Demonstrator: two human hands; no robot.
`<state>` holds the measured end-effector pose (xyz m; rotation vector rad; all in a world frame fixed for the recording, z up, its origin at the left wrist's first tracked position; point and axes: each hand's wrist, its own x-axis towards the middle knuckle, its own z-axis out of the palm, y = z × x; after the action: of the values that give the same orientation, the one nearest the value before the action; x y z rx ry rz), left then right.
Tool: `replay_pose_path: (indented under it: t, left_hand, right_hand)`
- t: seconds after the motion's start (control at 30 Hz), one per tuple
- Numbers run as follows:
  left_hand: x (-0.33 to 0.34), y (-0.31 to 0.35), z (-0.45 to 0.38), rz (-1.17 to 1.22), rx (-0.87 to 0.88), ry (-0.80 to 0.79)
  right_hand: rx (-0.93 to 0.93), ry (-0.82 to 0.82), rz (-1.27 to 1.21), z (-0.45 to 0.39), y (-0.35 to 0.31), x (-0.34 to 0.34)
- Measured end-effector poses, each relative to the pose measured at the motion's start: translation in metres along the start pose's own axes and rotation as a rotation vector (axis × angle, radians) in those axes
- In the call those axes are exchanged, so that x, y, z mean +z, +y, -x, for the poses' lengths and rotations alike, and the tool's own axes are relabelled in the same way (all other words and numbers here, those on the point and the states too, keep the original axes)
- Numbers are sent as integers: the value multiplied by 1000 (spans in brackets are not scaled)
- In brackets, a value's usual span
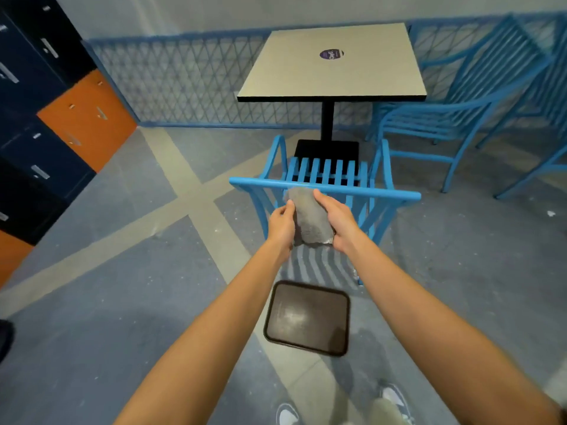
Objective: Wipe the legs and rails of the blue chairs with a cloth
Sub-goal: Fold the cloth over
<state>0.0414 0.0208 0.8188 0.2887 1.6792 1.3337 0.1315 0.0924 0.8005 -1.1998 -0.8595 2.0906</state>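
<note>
A blue slatted chair (377, 191) stands in front of me with its back toward me, pushed up to a small table. A grey cloth (308, 217) is held between both hands just below the chair's top rail. My left hand (281, 223) grips the cloth's left edge. My right hand (336, 217) cups its right side and lower end. The cloth's upper end touches or lies right against the top rail. More blue chairs (454, 118) are stacked at the right.
A square table (334, 84) on a black pedestal stands beyond the chair. A dark tray (306, 317) lies on the floor near my feet. Blue and orange lockers (61, 118) line the left side. A blue lattice fence (190, 81) runs along the back wall.
</note>
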Motion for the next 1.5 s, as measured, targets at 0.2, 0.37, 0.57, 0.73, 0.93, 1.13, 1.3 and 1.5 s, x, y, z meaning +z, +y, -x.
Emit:
replay_pose_path:
  t: [0.2, 0.37, 0.57, 0.73, 0.93, 1.13, 1.3, 1.5]
  left_hand:
    - [-27, -54, -23, 9, -24, -37]
    - [-24, -98, -65, -57, 34, -67]
    - [-5, -161, -127, -76, 63, -88]
    - [-1, -224, -179, -144, 62, -53]
    - [-9, -325, -249, -306, 52, 27]
    - [-17, -410, -307, -407, 45, 10]
    - [-20, -480, -348, -508, 106, 6]
    - [-23, -559, -391, -575, 142, 30]
  right_hand:
    - [-14, 35, 62, -22, 62, -10]
    - [-27, 86, 85, -60, 104, -43]
    - [-36, 143, 65, -111, 158, -88]
    - [-18, 149, 83, -154, 207, -122]
    - [29, 185, 227, -210, 290, -163]
    - [70, 190, 229, -269, 365, -202]
    - [42, 214, 263, -320, 425, -232]
    - [21, 240, 315, -373, 497, -268]
